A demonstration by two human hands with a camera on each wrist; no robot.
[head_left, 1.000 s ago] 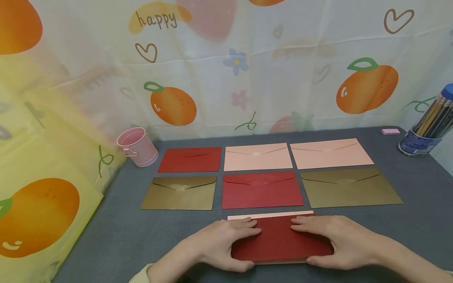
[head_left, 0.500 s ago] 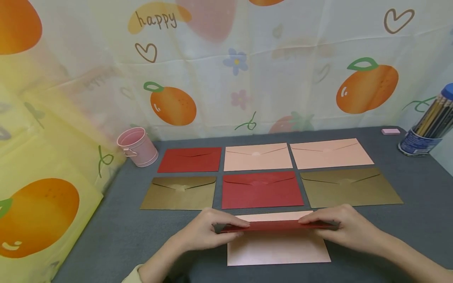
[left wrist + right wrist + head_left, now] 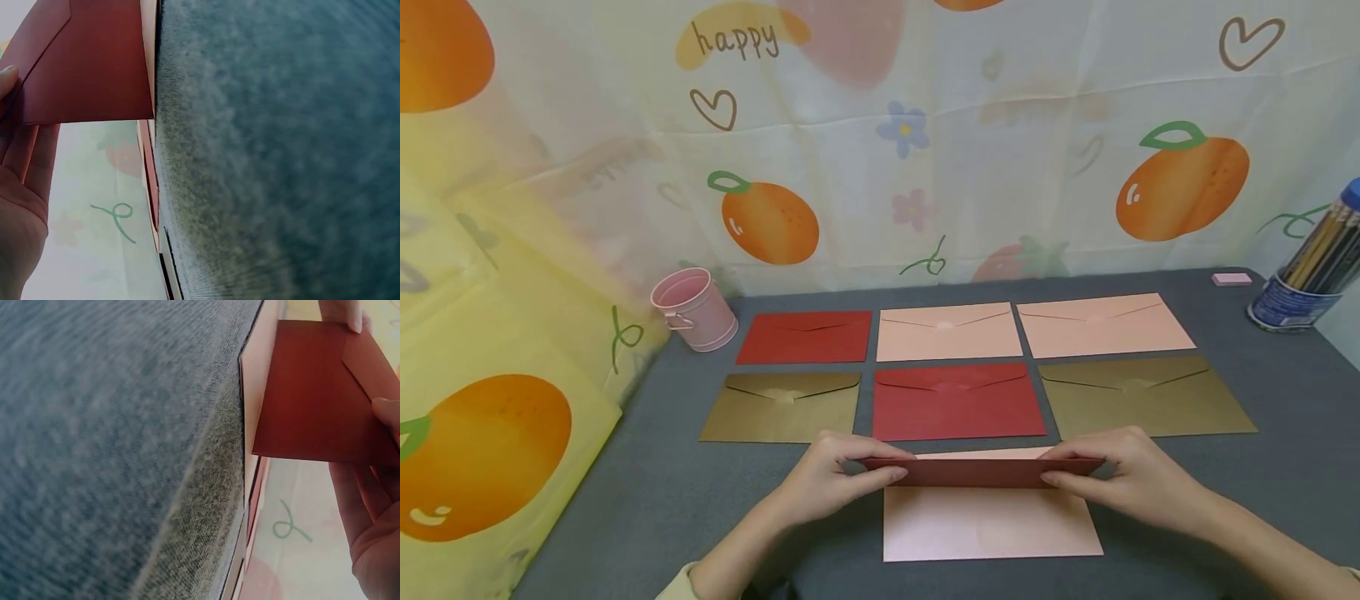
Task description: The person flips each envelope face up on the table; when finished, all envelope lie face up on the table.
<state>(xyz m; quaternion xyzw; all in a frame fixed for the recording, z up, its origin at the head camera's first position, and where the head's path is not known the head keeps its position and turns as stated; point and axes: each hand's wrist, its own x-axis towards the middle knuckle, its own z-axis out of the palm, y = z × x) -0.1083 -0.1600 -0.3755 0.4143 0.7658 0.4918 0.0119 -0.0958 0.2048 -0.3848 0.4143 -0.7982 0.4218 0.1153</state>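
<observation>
Both hands hold a dark red envelope [image 3: 973, 473] on edge, one at each end. My left hand [image 3: 827, 485] pinches its left end between thumb and fingers. The same grip is seen at the right end from my right hand [image 3: 1131, 479]. Under it a pale pink envelope [image 3: 992, 533] lies flat on the grey table. In the left wrist view the red envelope [image 3: 94, 75] stands upright with its flap seam showing, its lower edge at the pink paper. From the right wrist, the red envelope [image 3: 312, 394] shows its flap side too.
Two rows of envelopes lie behind: a red one [image 3: 805, 337], pink ones [image 3: 947, 333] [image 3: 1105, 325], gold ones [image 3: 782, 412] [image 3: 1146, 396] and a brighter red one [image 3: 958, 404]. A pink bucket [image 3: 696, 310], a pink eraser [image 3: 1231, 279] and a pencil tin [image 3: 1292, 302] stand farther back.
The red envelope lay flat on the pink one under both hands. It has been lifted and tilted up on edge, uncovering the pink envelope. The hands now pinch its ends.
</observation>
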